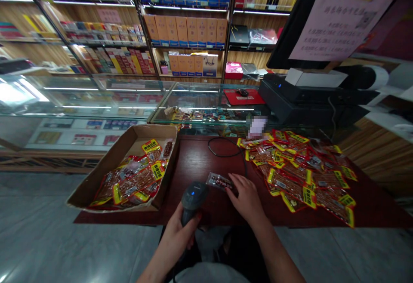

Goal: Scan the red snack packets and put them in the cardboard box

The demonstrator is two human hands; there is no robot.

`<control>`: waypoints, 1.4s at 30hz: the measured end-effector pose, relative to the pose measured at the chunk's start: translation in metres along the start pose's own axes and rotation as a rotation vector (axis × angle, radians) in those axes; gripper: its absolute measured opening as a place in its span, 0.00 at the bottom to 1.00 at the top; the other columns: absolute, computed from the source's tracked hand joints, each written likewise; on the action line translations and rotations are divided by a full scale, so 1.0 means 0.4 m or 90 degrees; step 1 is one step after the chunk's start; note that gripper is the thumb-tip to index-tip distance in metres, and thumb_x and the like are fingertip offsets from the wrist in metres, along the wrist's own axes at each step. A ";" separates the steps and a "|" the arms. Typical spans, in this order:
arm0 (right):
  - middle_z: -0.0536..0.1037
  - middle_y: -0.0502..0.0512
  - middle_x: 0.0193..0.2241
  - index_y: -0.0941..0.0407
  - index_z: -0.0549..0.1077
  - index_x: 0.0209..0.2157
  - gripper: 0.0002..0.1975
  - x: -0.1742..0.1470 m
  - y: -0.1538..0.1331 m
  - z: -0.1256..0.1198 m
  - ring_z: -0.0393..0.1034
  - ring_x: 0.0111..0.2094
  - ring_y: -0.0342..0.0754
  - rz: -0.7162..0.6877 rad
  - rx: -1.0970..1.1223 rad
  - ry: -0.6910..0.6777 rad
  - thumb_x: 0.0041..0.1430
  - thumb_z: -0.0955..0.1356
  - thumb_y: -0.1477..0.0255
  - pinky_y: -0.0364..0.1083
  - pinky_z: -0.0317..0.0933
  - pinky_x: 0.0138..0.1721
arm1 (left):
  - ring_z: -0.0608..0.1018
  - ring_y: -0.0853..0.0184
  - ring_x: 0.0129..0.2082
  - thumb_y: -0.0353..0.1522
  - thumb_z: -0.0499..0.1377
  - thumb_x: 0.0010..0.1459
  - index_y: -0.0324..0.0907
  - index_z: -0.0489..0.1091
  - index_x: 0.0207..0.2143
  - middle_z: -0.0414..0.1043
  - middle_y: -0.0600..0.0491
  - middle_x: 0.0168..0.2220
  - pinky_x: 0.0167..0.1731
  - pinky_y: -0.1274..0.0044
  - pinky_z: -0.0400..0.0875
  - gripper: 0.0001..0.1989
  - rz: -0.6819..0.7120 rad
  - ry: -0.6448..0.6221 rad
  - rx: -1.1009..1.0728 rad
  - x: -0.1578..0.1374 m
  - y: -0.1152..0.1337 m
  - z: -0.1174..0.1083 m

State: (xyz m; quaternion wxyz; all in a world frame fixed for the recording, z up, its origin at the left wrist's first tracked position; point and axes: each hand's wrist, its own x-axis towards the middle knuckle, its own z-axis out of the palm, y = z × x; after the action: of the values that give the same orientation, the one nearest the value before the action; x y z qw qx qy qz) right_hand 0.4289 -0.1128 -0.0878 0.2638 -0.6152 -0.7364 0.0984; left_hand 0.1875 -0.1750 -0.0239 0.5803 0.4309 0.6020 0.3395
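Observation:
My left hand point(182, 231) is wrapped round the handle of a dark barcode scanner point(194, 197), with a blue light on its head. The scanner's head points toward a small clear snack packet point(219, 181) with dark contents, lying on the dark red table. Over the right end of that packet rests my right hand point(244, 195), its thumb and fingers gripping the edge. To the left, a cardboard box point(167, 162) holds several red and yellow snack packets point(137, 175). A larger pile of similar packets point(297, 167) spreads on the table to the right.
A black cable point(222, 155) loops across the table point(193, 154). Behind stand glass display counters point(106, 98) and a red mouse pad point(230, 97) with a mouse. A monitor point(290, 29) with a paper sheet rises at the right. Shelves of boxes line the wall.

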 end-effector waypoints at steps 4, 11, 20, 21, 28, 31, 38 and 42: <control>0.81 0.59 0.51 0.52 0.75 0.59 0.22 0.017 0.019 0.004 0.74 0.54 0.60 0.023 -0.008 -0.034 0.63 0.72 0.72 0.64 0.60 0.62 | 0.63 0.72 0.12 0.49 0.63 0.54 0.36 0.61 0.58 0.61 0.66 0.15 0.13 0.82 0.56 0.37 -0.012 -0.030 0.013 -0.005 0.001 0.002; 0.78 0.57 0.53 0.50 0.76 0.56 0.22 0.036 0.056 0.010 0.75 0.52 0.57 0.050 0.079 -0.033 0.61 0.72 0.74 0.57 0.67 0.56 | 0.64 0.74 0.13 0.44 0.61 0.58 0.38 0.63 0.53 0.63 0.65 0.17 0.13 0.83 0.57 0.27 -0.004 -0.078 0.029 -0.020 -0.002 0.000; 0.82 0.57 0.52 0.50 0.76 0.53 0.20 0.050 0.053 0.006 0.75 0.54 0.57 0.050 0.068 -0.039 0.60 0.70 0.78 0.60 0.61 0.61 | 0.65 0.75 0.14 0.41 0.61 0.58 0.40 0.65 0.47 0.67 0.62 0.22 0.13 0.83 0.59 0.19 0.015 -0.088 0.024 -0.022 -0.008 -0.006; 0.82 0.57 0.52 0.50 0.76 0.53 0.20 0.051 0.051 0.004 0.75 0.54 0.57 0.051 0.067 -0.040 0.60 0.70 0.78 0.60 0.60 0.61 | 0.65 0.75 0.14 0.41 0.61 0.59 0.40 0.65 0.48 0.67 0.62 0.22 0.13 0.83 0.59 0.20 0.015 -0.087 0.023 -0.021 -0.007 -0.006; 0.83 0.55 0.49 0.51 0.76 0.51 0.18 0.056 0.041 -0.012 0.77 0.52 0.55 0.054 0.061 -0.051 0.60 0.70 0.78 0.58 0.61 0.58 | 0.65 0.74 0.13 0.44 0.61 0.59 0.40 0.64 0.48 0.64 0.64 0.19 0.13 0.83 0.59 0.22 0.013 -0.088 0.037 -0.011 -0.004 -0.011; 0.83 0.54 0.49 0.51 0.76 0.51 0.18 0.059 0.040 -0.016 0.77 0.52 0.55 0.053 0.057 -0.055 0.59 0.70 0.78 0.58 0.60 0.58 | 0.66 0.73 0.13 0.45 0.61 0.58 0.40 0.64 0.46 0.63 0.64 0.18 0.13 0.83 0.60 0.21 0.002 -0.093 0.037 -0.014 -0.006 -0.013; 0.83 0.54 0.49 0.50 0.75 0.50 0.18 0.065 0.039 -0.021 0.76 0.52 0.55 0.046 0.054 -0.050 0.59 0.70 0.78 0.57 0.60 0.57 | 0.65 0.74 0.13 0.47 0.62 0.57 0.41 0.66 0.41 0.63 0.63 0.17 0.13 0.83 0.59 0.20 -0.003 -0.093 0.024 -0.029 0.004 -0.018; 0.84 0.54 0.47 0.50 0.76 0.49 0.17 0.068 0.035 -0.025 0.76 0.51 0.56 0.047 0.058 -0.046 0.59 0.70 0.78 0.59 0.59 0.57 | 0.64 0.74 0.13 0.45 0.62 0.57 0.41 0.66 0.44 0.63 0.64 0.17 0.13 0.83 0.57 0.20 -0.001 -0.084 0.025 -0.041 0.023 -0.028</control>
State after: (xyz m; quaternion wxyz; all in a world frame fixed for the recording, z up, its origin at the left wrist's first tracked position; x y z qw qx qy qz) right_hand 0.4430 -0.0855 -0.0787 0.2613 -0.6253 -0.7169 0.1636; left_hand 0.1767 -0.1853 -0.0079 0.6105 0.4633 0.5690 0.2981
